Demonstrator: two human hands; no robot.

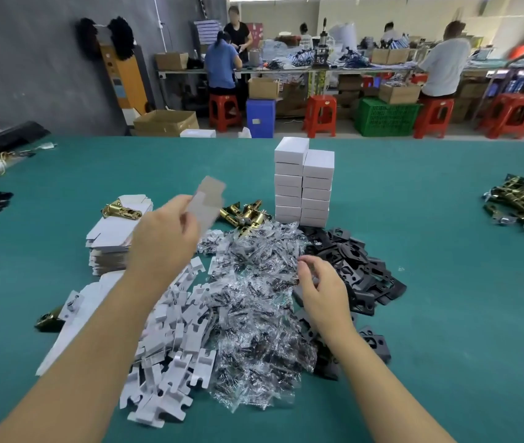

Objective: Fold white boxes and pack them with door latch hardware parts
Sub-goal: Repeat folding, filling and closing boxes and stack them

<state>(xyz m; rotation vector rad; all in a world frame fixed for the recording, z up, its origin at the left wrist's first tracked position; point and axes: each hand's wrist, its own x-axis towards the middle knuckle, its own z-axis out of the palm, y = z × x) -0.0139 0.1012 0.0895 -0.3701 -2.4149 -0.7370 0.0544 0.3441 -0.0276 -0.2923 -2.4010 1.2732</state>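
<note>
My left hand holds a flat grey-white cardboard insert raised above the table, pinched between thumb and fingers. My right hand hovers over the pile of clear screw bags, fingers curled and pinching at a bag. White cardboard inserts lie heaped near me on the left. A stack of flat unfolded boxes sits at the left with a brass latch on top. Black strike plates lie at the right of the bags. Folded white boxes stand stacked in two columns behind.
More brass latches lie behind the bags, and another pile sits at the far right on the green table. A latch lies at the near left. Workers sit at benches with red stools beyond the far edge.
</note>
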